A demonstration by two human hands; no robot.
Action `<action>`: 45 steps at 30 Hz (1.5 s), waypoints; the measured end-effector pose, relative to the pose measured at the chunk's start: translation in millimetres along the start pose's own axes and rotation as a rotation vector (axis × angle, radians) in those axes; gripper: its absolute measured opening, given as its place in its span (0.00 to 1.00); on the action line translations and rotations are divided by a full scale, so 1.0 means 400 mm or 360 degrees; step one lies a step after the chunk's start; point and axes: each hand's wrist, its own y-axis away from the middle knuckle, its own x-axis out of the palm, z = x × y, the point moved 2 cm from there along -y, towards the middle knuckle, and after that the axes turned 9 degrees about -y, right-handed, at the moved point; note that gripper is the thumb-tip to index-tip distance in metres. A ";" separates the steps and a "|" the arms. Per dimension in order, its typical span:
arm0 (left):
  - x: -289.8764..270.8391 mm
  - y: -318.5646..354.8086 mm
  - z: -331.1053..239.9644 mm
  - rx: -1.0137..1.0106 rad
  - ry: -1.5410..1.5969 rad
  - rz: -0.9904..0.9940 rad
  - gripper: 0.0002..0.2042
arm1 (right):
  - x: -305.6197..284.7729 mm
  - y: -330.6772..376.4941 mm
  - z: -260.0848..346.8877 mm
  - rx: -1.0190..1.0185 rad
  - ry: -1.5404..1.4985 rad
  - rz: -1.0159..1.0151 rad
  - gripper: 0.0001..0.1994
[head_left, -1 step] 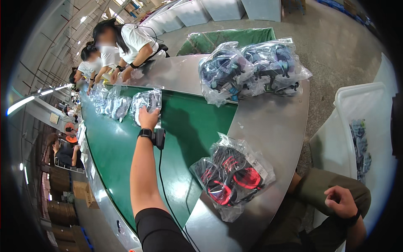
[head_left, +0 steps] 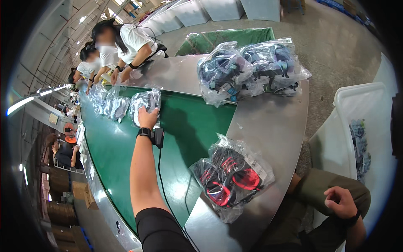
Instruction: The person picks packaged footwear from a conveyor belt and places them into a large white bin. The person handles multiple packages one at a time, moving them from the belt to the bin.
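Note:
My left hand (head_left: 147, 117) reaches far across the green surface and grips the near side of a clear plastic bag (head_left: 145, 101) with grey-and-white items inside. Its fingers are partly hidden against the plastic. Above my lap, at the lower right, my right hand (head_left: 341, 202) has its fingers curled in, and nothing shows in it. Between the two hands, on the metal edge of the table, lies a clear bag of black-and-red strapped items (head_left: 231, 178). I cannot make out exactly what kind of items the bags contain.
Clear bags of purple-and-black items (head_left: 268, 65) sit at the far metal corner. More bagged grey items (head_left: 115, 105) lie left of my hand. A green-lined bin (head_left: 235, 37) stands behind, a white bin (head_left: 342, 105) at right. Co-workers (head_left: 134, 42) stand along the far-left table. A cable (head_left: 161, 180) trails beside my arm.

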 end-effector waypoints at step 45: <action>-0.333 0.635 -0.087 -0.0363 0.2773 0.0450 0.27 | 0.014 0.051 0.050 -0.0392 0.0076 0.0105 0.14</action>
